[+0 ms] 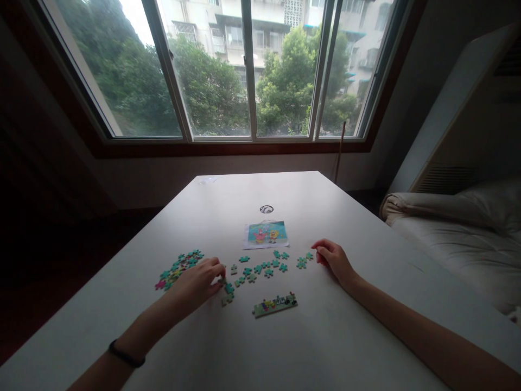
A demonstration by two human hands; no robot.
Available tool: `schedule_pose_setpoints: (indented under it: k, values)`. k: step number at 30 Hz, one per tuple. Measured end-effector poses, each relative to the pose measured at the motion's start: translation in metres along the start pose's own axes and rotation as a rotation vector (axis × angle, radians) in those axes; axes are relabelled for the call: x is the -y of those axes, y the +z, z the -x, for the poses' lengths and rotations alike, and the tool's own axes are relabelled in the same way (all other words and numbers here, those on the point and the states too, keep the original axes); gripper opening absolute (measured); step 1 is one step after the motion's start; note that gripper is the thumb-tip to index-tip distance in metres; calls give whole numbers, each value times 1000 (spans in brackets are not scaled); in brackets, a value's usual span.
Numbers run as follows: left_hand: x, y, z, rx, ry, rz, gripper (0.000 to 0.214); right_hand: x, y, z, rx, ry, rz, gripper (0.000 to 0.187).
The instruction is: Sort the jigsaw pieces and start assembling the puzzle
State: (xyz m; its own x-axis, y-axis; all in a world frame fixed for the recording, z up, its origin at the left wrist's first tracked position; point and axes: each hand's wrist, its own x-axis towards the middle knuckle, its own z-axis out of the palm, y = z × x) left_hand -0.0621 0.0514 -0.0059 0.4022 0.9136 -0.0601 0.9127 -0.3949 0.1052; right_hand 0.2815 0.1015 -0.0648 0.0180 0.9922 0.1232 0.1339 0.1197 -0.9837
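My left hand (204, 278) reaches in over the pieces, its fingers bent and pinched on a small puzzle piece (222, 281) that they partly cover. Just beside its fingertips lie a few teal and pale green puzzle pieces (229, 290). My right hand (332, 261) rests on the table with its fingers curled in and nothing visible in them. Close to its fingertips is a little group of teal pieces (302, 263). Between the hands, several loose teal pieces (267, 272) are spread out. Nearer to me sits a joined puzzle strip (275, 306) with coloured figures.
A heap of mixed puzzle pieces (178, 270) lies left of my left hand. Behind the loose pieces is a printed picture sheet (266, 234) with cartoon figures. Farther back, a round dark-rimmed disc (266, 209) shows on the white table (325, 336). A padded sofa (451, 233) stands at the right.
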Motion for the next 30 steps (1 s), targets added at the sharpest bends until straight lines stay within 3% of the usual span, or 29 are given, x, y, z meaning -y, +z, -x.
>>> schedule_pose_setpoints:
  k: [13,21,30]
  values:
    - [2,3,-1,-57,-59,11,17,1,1,1,-4,1,-17,16]
    - [-12,10,-3,-105,-240,-68,19,-1,0,0,2,1,-25,15]
    - [-14,11,-4,-78,-188,0,14,-2,0,0,0,-3,-33,15]
